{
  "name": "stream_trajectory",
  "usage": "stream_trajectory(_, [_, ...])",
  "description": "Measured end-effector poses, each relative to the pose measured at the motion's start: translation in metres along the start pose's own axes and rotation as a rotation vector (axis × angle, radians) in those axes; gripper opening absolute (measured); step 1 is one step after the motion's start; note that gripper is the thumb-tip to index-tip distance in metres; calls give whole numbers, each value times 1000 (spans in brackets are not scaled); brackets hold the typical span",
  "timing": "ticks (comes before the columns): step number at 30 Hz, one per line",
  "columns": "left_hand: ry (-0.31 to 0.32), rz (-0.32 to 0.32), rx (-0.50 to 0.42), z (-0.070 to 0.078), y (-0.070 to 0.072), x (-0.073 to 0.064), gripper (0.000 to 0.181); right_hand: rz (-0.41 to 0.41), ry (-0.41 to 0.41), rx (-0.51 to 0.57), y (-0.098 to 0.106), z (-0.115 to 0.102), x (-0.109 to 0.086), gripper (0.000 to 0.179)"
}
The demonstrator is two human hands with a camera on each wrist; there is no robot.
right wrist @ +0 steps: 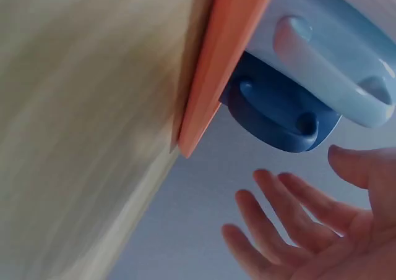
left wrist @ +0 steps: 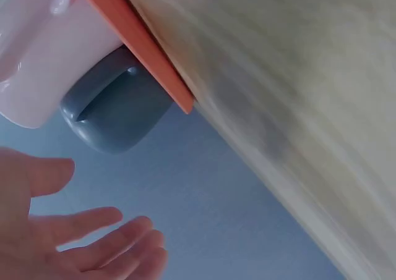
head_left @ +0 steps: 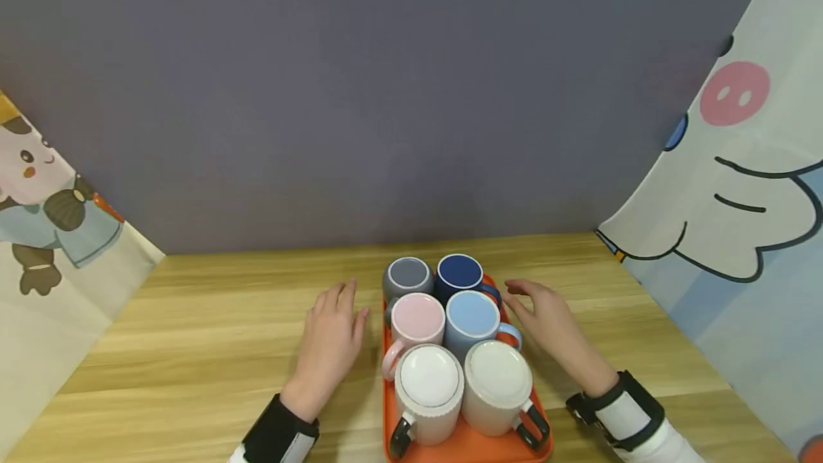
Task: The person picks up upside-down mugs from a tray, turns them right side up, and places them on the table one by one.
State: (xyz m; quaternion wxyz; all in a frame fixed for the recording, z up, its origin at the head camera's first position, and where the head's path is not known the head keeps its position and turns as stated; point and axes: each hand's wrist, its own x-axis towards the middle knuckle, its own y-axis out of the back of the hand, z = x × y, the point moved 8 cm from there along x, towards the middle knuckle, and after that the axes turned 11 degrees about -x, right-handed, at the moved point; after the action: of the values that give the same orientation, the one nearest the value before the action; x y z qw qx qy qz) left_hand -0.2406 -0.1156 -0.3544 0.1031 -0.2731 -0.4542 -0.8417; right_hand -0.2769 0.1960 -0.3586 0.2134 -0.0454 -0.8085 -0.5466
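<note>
An orange tray (head_left: 472, 446) carries several upside-down mugs in two columns. At the far end stand a grey mug (head_left: 409, 274) and a dark blue mug (head_left: 459, 271). The middle pair is a pink mug (head_left: 418, 318) and a light blue mug (head_left: 473, 314). Two white mugs (head_left: 429, 377) with black handles are nearest. My left hand (head_left: 329, 338) is held left of the tray, fingers loosely extended, apart from the mugs. My right hand (head_left: 549, 324) hovers at the right side, near the dark blue mug's handle (right wrist: 272, 116), holding nothing.
The tray stands on a wood-grain table (head_left: 212, 349). A grey panel (head_left: 386, 91) rises along the table's back edge. Printed cloths with cartoon figures hang at the left (head_left: 51, 206) and right (head_left: 739, 184).
</note>
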Motion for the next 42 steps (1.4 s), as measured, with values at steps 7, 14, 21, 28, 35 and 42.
stream_trajectory(7, [-75, 91, -30, 5, 12, 4, 41, -70, 20, 74, -13, -3, 12, 23])
stream_trajectory(14, [-112, 135, -9, 3, 21, 5, 31, -114, 56, 128, -25, -3, 18, 15])
stream_trajectory(21, [-65, 93, 18, -8, 20, 5, 31, -115, 71, 169, -29, -1, 20, 10])
stream_trajectory(28, [-19, 57, 30, -20, 21, 5, 34, -190, 99, 216, -33, 1, 24, 9])
stream_trajectory(35, [-2, 41, 46, -31, 27, 4, 35, -281, 80, 283, -39, 4, 27, 19])
stream_trajectory(42, [10, 43, 77, -41, 36, 2, 35, -333, 83, 346, -43, 5, 30, 21])
